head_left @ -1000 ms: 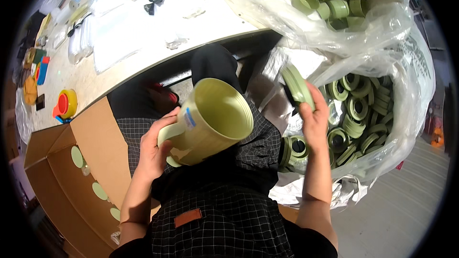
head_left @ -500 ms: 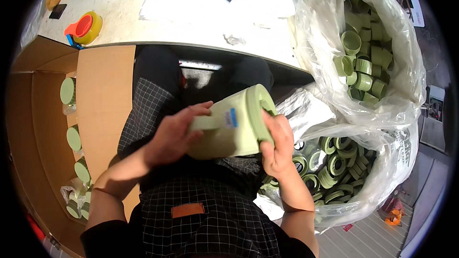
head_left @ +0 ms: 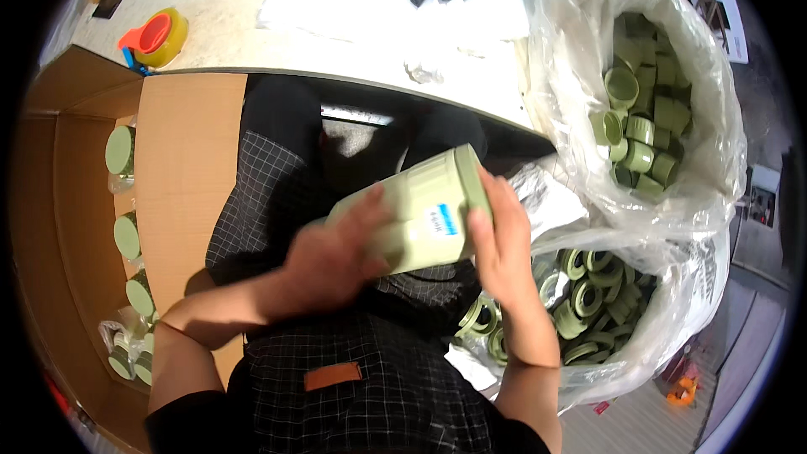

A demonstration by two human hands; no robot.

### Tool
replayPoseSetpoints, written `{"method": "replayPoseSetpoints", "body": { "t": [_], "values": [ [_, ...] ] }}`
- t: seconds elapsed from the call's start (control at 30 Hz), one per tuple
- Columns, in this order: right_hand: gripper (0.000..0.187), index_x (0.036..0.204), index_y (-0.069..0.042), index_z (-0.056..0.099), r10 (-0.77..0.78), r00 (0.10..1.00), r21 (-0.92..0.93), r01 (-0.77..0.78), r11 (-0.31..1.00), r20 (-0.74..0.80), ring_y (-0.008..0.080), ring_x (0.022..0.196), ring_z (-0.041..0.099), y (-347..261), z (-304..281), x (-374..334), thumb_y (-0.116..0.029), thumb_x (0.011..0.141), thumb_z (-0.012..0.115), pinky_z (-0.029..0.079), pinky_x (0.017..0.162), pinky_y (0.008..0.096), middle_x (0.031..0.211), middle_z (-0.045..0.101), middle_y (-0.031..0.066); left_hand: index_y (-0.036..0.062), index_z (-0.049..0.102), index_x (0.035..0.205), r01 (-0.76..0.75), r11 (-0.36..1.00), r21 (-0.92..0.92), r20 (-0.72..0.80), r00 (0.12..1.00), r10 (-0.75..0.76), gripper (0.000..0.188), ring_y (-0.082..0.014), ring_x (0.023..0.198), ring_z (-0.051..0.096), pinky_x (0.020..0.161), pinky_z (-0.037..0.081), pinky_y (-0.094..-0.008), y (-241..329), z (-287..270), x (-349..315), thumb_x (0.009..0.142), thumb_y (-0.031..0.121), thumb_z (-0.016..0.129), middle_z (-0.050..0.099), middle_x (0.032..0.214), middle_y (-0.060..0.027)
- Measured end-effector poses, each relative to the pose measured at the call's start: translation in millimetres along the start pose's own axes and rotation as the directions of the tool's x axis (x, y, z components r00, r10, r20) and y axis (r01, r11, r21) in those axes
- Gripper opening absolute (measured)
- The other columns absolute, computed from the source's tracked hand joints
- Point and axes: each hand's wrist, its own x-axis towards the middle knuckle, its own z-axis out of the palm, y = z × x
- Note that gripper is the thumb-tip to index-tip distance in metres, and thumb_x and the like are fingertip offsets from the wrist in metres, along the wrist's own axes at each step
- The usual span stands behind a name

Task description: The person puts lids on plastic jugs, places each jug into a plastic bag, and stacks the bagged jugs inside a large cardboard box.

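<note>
A pale green plastic jug [head_left: 412, 240] lies tilted above my lap, its wider rim end up to the right. A blue-and-white sticker [head_left: 443, 219] shows on its side. My right hand [head_left: 506, 240] grips the jug at the rim end, thumb on the near side and fingers round the far side. Around the other end curls my left hand [head_left: 340, 245], smeared by motion, its fingers over the jug's body. The jug's handle is not visible now, and the inside of its rim is turned away.
At right, one clear plastic bag [head_left: 565, 109] holds green cup-shaped parts [head_left: 643, 130]; a lower bag [head_left: 685, 286] holds green rings [head_left: 588, 294]. An open cardboard box [head_left: 189, 193] at left contains several green-topped items. Yellow-and-red tape [head_left: 168, 38] sits on the white table [head_left: 336, 50].
The jug has turned, so its handle has gone from sight and the sticker has shifted right. My left hand has moved right onto the body; my right hand has shifted slightly right.
</note>
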Motion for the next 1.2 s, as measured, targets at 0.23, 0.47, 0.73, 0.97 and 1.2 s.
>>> {"method": "replayPoseSetpoints", "body": {
  "t": [0.23,0.47,0.73,0.97,1.2],
  "values": [
    [0.054,0.136,0.002,0.054,0.021,0.997,0.030,-0.023,0.999,0.072,0.0404,0.084,0.053,14,0,7,-0.034,0.096,0.055,0.047,0.077,0.0442,0.090,0.052,0.0200,-0.0064,0.033,0.146,0.053,0.999,0.011,-0.038,0.998,-0.053,0.071,-0.0406,0.095,0.070,0.078,0.058,-0.0438,19,6,-1,0.097,0.037,0.062,0.056,0.129,-0.0332],
    [0.046,0.127,0.002,0.063,0.222,0.957,0.508,-0.287,0.812,0.186,0.0178,0.087,0.057,40,-11,15,-0.033,0.098,0.057,0.047,0.081,0.0328,0.094,0.060,0.0085,-0.0021,0.047,0.140,0.101,0.995,-0.017,0.046,0.994,-0.100,0.061,-0.0410,0.101,0.068,0.082,0.055,-0.0420,14,-13,1,0.099,0.041,0.058,0.064,0.124,-0.0229],
    [0.069,0.147,0.005,0.039,0.066,0.981,0.428,-0.139,0.893,0.181,0.0338,0.123,0.050,73,5,29,-0.042,0.098,0.055,0.034,0.109,0.0368,0.131,0.051,0.0215,0.0095,0.074,0.084,0.200,0.933,0.298,0.270,0.920,-0.283,0.016,-0.0284,0.080,0.066,0.075,0.051,-0.0398,23,-98,157,0.084,0.020,0.062,0.071,0.088,-0.0129],
    [0.058,0.143,0.000,0.047,0.063,0.983,0.500,-0.144,0.854,0.174,0.0304,0.117,0.055,78,5,42,-0.017,0.090,0.063,0.039,0.105,0.0352,0.125,0.057,0.0172,0.0005,0.066,0.083,0.316,0.911,0.265,-0.384,0.901,-0.201,0.019,-0.0338,0.083,0.064,0.082,0.050,-0.0428,-173,-61,236,0.094,0.014,0.056,0.067,0.091,-0.0164],
    [0.031,0.117,0.002,0.062,0.324,0.944,0.880,-0.199,0.431,0.055,0.0101,0.092,0.059,119,26,85,-0.021,0.096,0.068,0.048,0.084,0.0254,0.101,0.066,0.0069,-0.0002,0.062,0.088,0.137,0.711,-0.690,-0.339,0.806,-0.485,0.023,-0.0174,0.082,0.066,0.078,0.053,-0.0330,-133,-51,269,0.102,0.012,0.048,0.069,0.086,-0.0093]
  ]
}}
